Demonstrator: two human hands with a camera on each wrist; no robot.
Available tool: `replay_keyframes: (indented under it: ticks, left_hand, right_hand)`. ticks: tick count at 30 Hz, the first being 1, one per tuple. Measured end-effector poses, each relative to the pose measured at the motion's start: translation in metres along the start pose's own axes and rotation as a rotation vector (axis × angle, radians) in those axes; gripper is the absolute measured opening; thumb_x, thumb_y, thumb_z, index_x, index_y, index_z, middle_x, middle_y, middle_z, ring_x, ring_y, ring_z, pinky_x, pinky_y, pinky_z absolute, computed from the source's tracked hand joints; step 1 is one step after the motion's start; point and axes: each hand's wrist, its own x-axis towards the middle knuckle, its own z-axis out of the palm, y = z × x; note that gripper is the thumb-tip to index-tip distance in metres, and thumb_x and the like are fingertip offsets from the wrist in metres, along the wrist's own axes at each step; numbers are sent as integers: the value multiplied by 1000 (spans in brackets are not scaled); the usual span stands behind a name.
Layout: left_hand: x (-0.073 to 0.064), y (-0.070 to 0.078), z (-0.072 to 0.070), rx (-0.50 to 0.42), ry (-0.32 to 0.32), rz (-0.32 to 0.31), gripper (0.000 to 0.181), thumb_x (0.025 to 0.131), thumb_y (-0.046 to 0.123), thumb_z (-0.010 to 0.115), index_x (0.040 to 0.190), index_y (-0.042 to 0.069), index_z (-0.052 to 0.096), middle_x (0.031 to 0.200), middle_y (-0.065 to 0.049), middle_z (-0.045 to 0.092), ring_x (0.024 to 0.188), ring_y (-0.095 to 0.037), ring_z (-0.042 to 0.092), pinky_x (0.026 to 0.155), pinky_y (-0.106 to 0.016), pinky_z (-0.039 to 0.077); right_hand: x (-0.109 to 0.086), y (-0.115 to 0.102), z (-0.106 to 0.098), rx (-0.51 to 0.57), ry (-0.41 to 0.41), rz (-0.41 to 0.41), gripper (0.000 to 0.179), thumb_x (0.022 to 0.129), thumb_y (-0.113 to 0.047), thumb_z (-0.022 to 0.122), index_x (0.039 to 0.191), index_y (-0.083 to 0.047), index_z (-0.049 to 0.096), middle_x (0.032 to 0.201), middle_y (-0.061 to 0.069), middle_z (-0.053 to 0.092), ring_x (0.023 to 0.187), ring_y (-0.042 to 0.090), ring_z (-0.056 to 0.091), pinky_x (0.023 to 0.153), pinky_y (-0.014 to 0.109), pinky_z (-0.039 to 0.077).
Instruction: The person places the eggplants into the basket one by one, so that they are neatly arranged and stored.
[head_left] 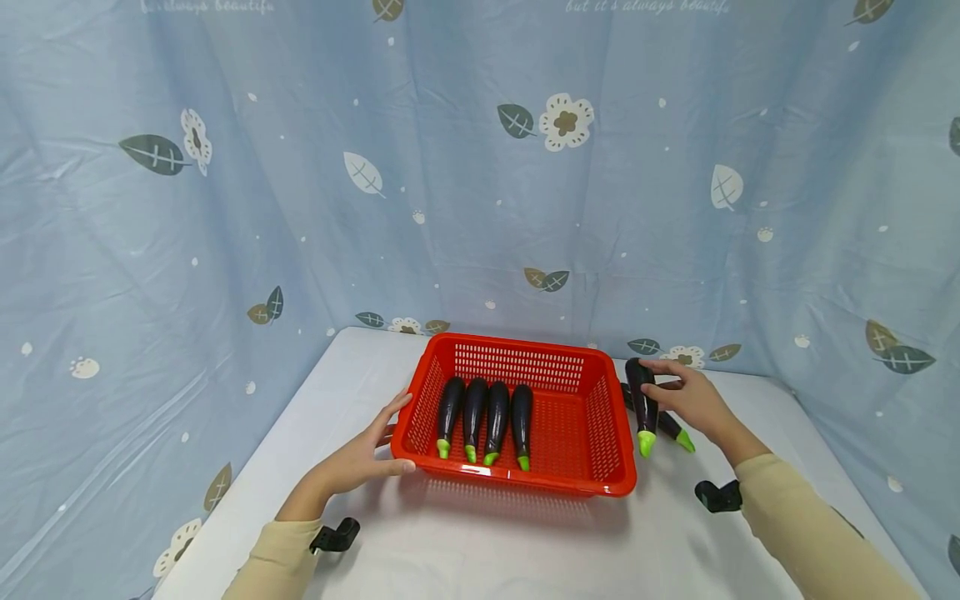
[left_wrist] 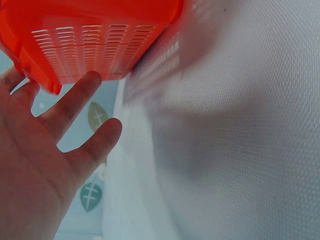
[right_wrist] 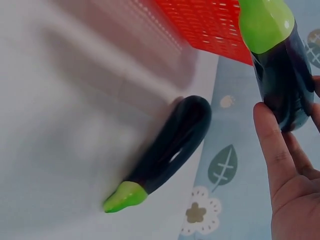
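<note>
My right hand (head_left: 693,400) pinches a dark purple eggplant (head_left: 641,400) between thumb and fingers, just outside the basket's right side; its green stem end points down toward me. In the right wrist view this eggplant (right_wrist: 282,75) hangs above the table. Below it a second eggplant (right_wrist: 172,147) lies on the cloth. The red plastic basket (head_left: 517,479) holds several eggplants (head_left: 473,412) side by side in its left half, green ends toward me. At the basket's left front corner is my left hand (head_left: 367,454), fingers spread and fairly straight against the rim, as the left wrist view shows.
A white cloth covers the table (head_left: 450,542). Behind and beside it hangs a blue curtain (head_left: 465,208) with leaves and flowers. Black wrist cameras (head_left: 337,535) sit on both forearms. The basket's perforated walls rise around the eggplants.
</note>
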Motion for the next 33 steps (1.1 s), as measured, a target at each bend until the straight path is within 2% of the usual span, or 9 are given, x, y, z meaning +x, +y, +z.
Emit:
replay_keyframes:
  ticks: [16, 33]
  left_hand:
    - [0, 1, 0, 4, -2, -2, 104, 87, 33, 81, 164, 31, 11, 171, 2, 2, 141, -44, 40, 106, -66, 42]
    - [0, -3, 0, 9, 5, 25, 103, 87, 31, 81, 164, 33, 11, 171, 3, 2, 140, -45, 41, 106, -69, 39]
  right_hand:
    - [4, -17, 0, -7, 2, -37, 57, 101, -28, 65, 151, -6, 47, 146, 29, 47, 124, 49, 57, 90, 50, 57]
    - [18, -23, 15, 51, -17, -64, 58, 99, -30, 67, 150, -8, 49, 145, 26, 48, 125, 47, 56, 91, 51, 57]
